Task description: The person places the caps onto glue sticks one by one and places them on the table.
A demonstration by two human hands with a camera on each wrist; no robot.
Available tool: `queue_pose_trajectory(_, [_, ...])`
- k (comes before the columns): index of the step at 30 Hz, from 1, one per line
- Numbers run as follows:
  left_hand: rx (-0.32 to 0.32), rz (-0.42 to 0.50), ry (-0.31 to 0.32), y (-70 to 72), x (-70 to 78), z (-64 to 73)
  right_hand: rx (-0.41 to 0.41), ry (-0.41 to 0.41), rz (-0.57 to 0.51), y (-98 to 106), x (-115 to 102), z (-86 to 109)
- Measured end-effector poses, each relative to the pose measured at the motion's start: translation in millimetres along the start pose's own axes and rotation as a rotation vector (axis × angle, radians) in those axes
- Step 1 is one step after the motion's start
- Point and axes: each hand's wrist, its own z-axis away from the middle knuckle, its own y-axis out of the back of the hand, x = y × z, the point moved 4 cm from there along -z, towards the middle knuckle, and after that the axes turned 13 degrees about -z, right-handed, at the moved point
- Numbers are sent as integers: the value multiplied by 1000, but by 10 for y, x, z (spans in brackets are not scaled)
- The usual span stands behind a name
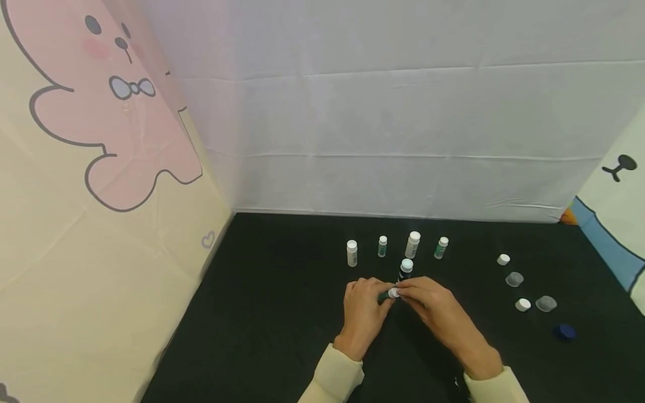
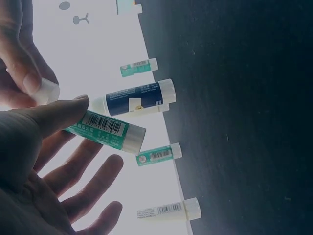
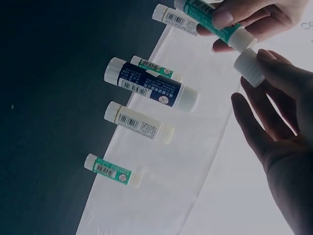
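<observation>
My left hand (image 1: pixel 364 313) grips a green-labelled glue stick (image 2: pixel 105 129) between thumb and fingers, its label and barcode showing in the left wrist view. Against the stick's white end, my right hand (image 1: pixel 438 313) pinches a small white cap (image 3: pixel 249 67) between thumb and index finger; the two meet at an angle in the right wrist view. Just beyond both hands stands a navy-labelled glue stick (image 1: pixel 405 271), its lower part hidden by the fingers in the head view.
Behind stand two white glue sticks (image 1: pixel 352 254) (image 1: pixel 412 246) and two small green ones (image 1: pixel 382 247) (image 1: pixel 440 249). To the right on the black table (image 1: pixel 262 313) lie white caps (image 1: pixel 503 259) (image 1: pixel 523 305), translucent caps (image 1: pixel 514 279) (image 1: pixel 546 304) and a dark blue cap (image 1: pixel 566 332). Cloth walls (image 1: pixel 363 123) enclose the table.
</observation>
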Motion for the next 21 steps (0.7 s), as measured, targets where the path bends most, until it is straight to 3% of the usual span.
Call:
queue_pose_trajectory(12, [-11,-12,-3,7,20,31,-22,-9,-30,-38,-30,-37])
queue_pose_trajectory(21, [16,-32,-18,15,28,34,-39,11,-25,-75,-12,-24])
